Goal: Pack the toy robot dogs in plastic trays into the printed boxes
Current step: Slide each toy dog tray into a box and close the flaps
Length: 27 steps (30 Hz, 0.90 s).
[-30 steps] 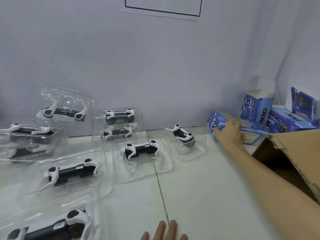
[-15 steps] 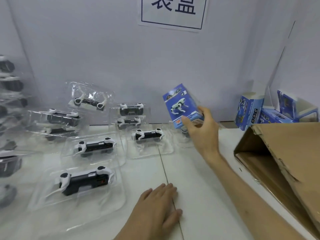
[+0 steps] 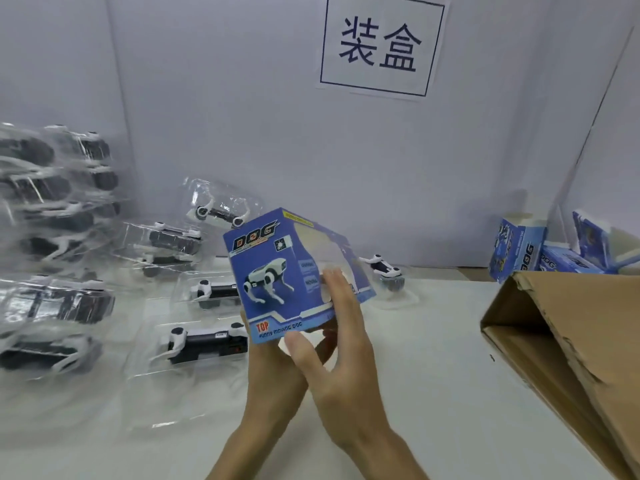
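Blue printed box sits tilted in both hands above the middle of the desk, its dog picture facing the camera and its window side turned right. The right hand holds it narrowly – fingers lie up the window side and the thumb presses the near bottom edge. The left hand grips it from beneath, with most of its fingers hidden behind the box.

Clear trays with black-and-white dogs lie on the desk left of the hands, one just behind another at the box's left edge. More trays are piled in a blurred stack at the far left. A lone dog in a tray rests to the right, beyond the box and near the wall.

Further boxes stand in the far right corner, behind a brown carton that lies open on its side. A paper sign hangs on the wall above.
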Each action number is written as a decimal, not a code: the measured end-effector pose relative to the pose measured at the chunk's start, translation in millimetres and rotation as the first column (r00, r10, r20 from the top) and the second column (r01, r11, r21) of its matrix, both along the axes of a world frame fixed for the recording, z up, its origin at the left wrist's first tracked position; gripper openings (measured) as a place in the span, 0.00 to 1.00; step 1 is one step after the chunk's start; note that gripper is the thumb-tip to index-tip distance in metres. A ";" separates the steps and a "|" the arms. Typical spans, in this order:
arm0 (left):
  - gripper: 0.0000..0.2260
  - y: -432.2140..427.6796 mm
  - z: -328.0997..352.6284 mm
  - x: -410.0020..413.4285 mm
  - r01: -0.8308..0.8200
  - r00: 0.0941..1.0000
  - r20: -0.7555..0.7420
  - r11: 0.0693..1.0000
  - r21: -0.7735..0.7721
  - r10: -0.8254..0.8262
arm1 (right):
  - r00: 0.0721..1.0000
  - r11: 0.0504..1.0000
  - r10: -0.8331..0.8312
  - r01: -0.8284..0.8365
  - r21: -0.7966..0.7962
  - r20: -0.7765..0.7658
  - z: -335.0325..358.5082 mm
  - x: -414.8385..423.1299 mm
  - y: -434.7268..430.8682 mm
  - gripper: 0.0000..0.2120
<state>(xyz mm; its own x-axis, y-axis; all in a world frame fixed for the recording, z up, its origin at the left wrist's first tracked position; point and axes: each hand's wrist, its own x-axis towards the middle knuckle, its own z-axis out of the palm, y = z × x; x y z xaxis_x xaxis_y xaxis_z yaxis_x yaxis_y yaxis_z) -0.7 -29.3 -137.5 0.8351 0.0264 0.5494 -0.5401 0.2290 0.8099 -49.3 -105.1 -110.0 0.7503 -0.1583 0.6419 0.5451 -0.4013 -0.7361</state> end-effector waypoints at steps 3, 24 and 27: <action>0.25 6.5 10.0 3.3 0.040 0.999 -0.020 0.988 -0.146 -0.043 | 0.999 0.998 0.030 -0.029 -0.061 0.015 5.4 -7.2 -7.1 0.27; 0.43 25.7 19.3 10.4 0.529 0.637 -0.174 0.590 -0.610 -0.751 | 0.979 0.965 -0.199 0.187 0.185 0.046 3.6 -15.2 -49.1 0.24; 0.49 24.9 16.6 11.5 0.584 0.537 -0.210 0.540 -0.606 -0.817 | 0.957 0.972 -0.231 0.218 0.091 0.175 10.2 -13.4 -52.8 0.12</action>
<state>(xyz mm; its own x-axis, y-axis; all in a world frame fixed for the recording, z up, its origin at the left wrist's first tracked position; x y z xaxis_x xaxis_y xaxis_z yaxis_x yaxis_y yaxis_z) 10.8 -4.3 -120.8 0.7986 -0.5561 0.2303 0.3362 0.7295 0.5956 -62.7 -157.8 -99.8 0.5611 -0.3588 0.7460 0.5750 -0.4794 -0.6630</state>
